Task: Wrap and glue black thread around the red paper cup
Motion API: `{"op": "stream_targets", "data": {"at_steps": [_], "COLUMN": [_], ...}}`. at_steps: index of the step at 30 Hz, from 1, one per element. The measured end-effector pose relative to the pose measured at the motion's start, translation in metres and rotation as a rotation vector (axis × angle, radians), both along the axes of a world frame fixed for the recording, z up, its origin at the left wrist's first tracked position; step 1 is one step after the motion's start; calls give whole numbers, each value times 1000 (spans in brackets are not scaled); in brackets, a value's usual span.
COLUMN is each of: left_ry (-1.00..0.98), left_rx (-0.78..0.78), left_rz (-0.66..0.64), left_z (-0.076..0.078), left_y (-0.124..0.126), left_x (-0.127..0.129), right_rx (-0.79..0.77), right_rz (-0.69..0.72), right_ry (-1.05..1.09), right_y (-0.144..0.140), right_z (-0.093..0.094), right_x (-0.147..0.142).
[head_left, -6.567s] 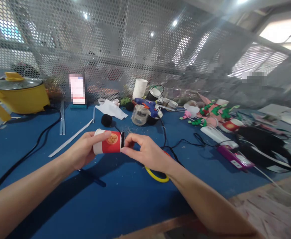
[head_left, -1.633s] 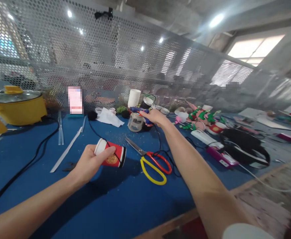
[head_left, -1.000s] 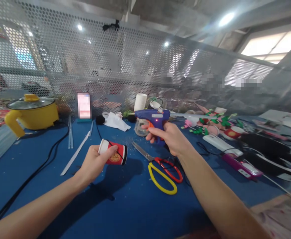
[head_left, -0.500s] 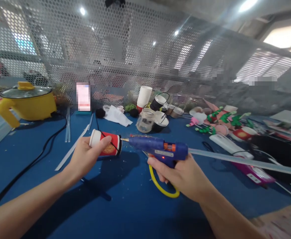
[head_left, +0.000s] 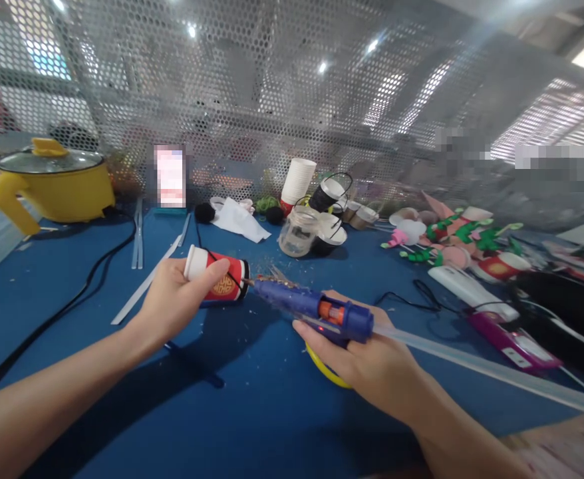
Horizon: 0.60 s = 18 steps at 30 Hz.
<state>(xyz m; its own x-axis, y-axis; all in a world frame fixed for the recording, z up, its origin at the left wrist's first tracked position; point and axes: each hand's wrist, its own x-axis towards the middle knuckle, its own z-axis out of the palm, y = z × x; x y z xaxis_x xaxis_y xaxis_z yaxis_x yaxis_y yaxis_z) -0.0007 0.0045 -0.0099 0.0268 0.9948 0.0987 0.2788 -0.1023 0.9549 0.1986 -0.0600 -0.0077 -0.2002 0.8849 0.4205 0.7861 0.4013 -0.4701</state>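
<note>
My left hand [head_left: 172, 303] holds a small red paper cup [head_left: 218, 281] on its side above the blue table [head_left: 252, 412], white rim to the left, black-edged bottom to the right. A thin black string runs over the cup. My right hand [head_left: 366, 362] grips a blue hot glue gun [head_left: 316, 307] with an orange trigger. Its nozzle touches the cup's bottom end. A clear glue stick [head_left: 476, 366] juts out of the gun's back toward the right.
Yellow-handled scissors [head_left: 322, 366] lie under my right hand. A yellow pot [head_left: 55, 183] stands far left with a black cable [head_left: 72, 299]. A glass jar [head_left: 298, 233], stacked white cups [head_left: 296, 181], paper flowers [head_left: 446, 236] and a purple box [head_left: 514, 339] crowd the back and right. Perforated metal screen [head_left: 272, 100] behind.
My right hand reached to the back of the table, picked up the glue gun and brought it to the cup. The nozzle now touches the cup's bottom end.
</note>
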Motion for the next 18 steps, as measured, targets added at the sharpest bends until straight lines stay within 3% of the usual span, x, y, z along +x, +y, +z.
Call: {"op": "stream_targets", "data": {"at_steps": [18], "left_ry": [20], "left_rx": [-22], "left_rz": [16], "left_z": [-2], "left_y": [1], "left_x": [0], "right_rx": [-2], "right_rz": [-16], "right_ry": [-10], "right_y": [-5], "right_z": [-5], "right_x": [0]}}
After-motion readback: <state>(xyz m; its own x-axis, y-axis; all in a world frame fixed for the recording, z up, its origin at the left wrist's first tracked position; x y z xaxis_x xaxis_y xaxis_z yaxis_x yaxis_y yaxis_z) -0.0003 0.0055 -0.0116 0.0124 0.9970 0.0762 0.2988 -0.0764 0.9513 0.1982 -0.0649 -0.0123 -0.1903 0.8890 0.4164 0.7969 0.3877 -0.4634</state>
